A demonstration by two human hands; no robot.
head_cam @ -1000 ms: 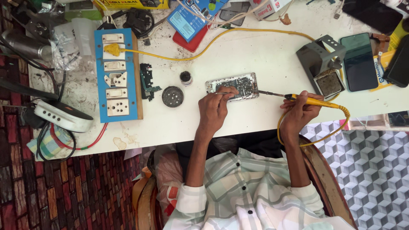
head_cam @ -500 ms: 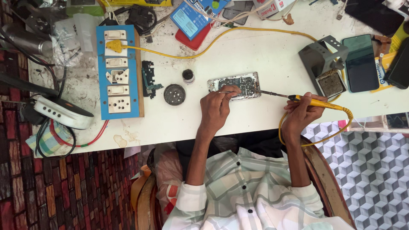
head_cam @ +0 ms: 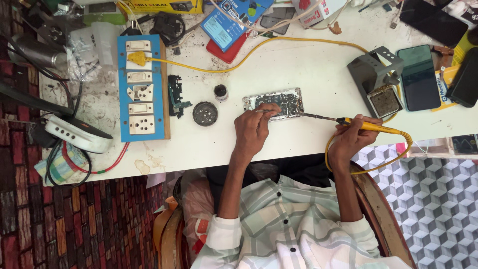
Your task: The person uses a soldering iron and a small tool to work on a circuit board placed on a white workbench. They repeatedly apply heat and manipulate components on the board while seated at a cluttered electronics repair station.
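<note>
From the head camera, looking straight down on the white worktable (head_cam: 298, 65), the opened phone with its bare circuit board and silver frame (head_cam: 279, 102) lies flat near the table's front edge, between the person's two hands. The left hand (head_cam: 254, 132) rests over the board's near side, fingers pinched narrowly round a thin metal tool, probably tweezers, whose tip touches the board. The right hand (head_cam: 351, 139) is closed in a pen grip round the yellow-handled soldering iron (head_cam: 371, 127); its dark tip reaches to the phone's right edge, and whether it touches there is too fine to tell.

The yellow cord (head_cam: 298, 42) runs from the iron in a loop under the right wrist and back across the table to the blue wooden switchboard with white sockets (head_cam: 142, 87). A small round dark tin (head_cam: 205, 113) and a little black-capped bottle (head_cam: 220, 92) stand just left of the phone. The grey metal iron stand (head_cam: 376, 79) sits to the right, beside a dark smartphone (head_cam: 418, 77).

To my eye, soldering here goes best with both wrists braced on the table, the pinched part held still, the tip touched only briefly to the joint, and the loop of cord kept slack so it cannot tug the iron.
</note>
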